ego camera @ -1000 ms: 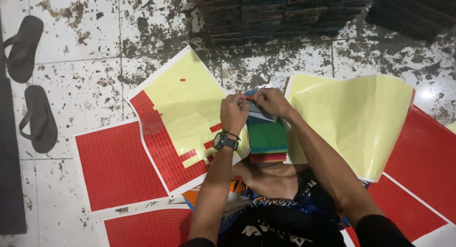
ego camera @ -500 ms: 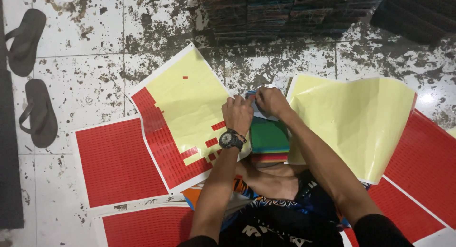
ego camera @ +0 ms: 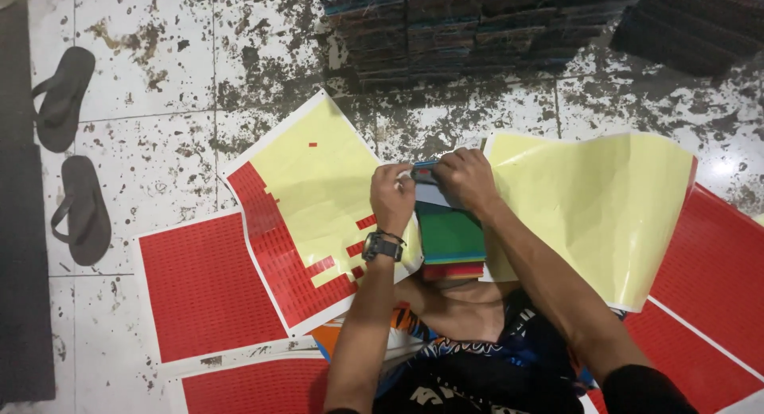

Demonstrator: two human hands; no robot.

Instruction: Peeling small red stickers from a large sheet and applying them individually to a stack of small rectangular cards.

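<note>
on your lap, a flat stack of coloured books (ego camera: 450, 237), green cover up, red edges below. your left hand (ego camera: 391, 196) and right hand (ego camera: 464, 178) pinch its far end, fingers clamped. glossy yellow backing sheets (ego camera: 593, 199) flank it; 2 sandals (ego camera: 73, 159) left.

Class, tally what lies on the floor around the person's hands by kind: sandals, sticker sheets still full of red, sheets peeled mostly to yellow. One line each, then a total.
Dark sandals: 2
Sheets still full of red stickers: 3 at least, edges cut off
Sheets peeled mostly to yellow: 2
Total: 7
</note>
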